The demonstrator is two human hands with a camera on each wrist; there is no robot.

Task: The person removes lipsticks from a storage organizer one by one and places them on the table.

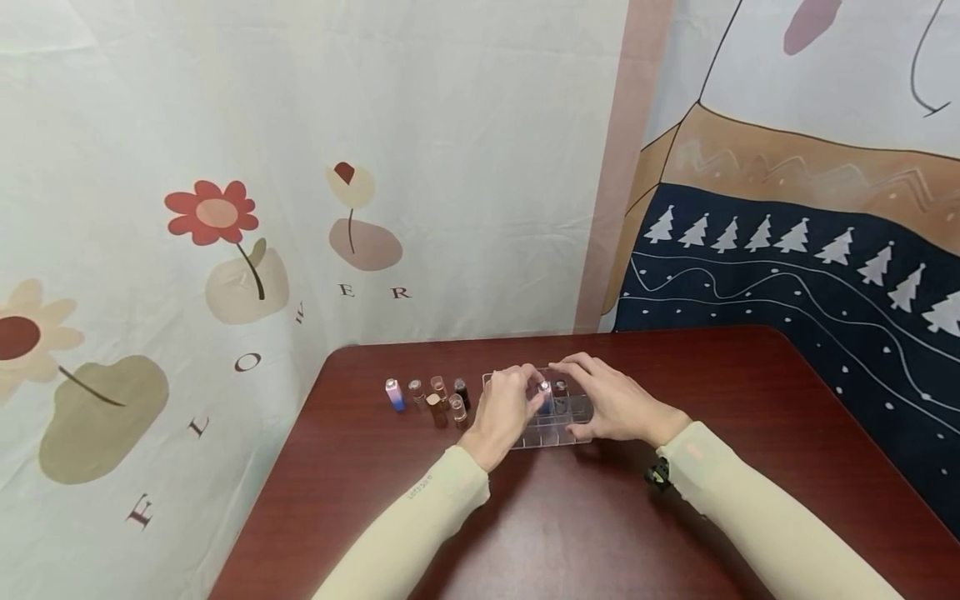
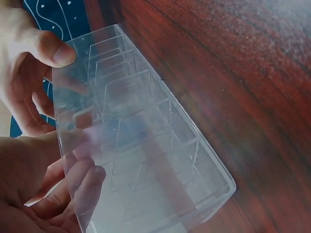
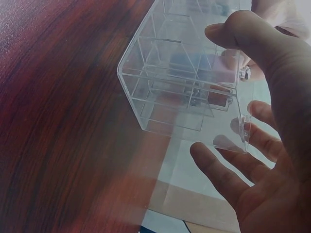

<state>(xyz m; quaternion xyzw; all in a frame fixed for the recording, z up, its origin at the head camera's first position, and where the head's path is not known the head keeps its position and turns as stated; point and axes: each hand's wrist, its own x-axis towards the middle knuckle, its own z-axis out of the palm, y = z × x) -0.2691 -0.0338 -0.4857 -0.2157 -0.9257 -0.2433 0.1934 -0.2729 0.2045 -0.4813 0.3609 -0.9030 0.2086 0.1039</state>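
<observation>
A clear plastic organizer point(image 1: 551, 435) with divided compartments stands on the table. My left hand point(image 1: 501, 410) reaches over its left part and pinches the upper end of a small pink-and-blue tube point(image 3: 194, 65), whose lower part sits within a compartment. Around the organizer's right end, my right hand point(image 1: 618, 402) holds it, thumb on the front side and fingers spread along the back. Just right of the tube, a small dark-topped bottle point(image 1: 561, 395) stands in another compartment. The clear walls blur the tube's lower end in the left wrist view.
Left of the organizer stand several small bottles, among them a brown one point(image 1: 437, 410) and a black one point(image 1: 461, 392). A second pink-and-blue tube point(image 1: 394, 395) stands at their left. Printed curtains point(image 1: 480, 167) hang behind the dark red table point(image 1: 555, 517).
</observation>
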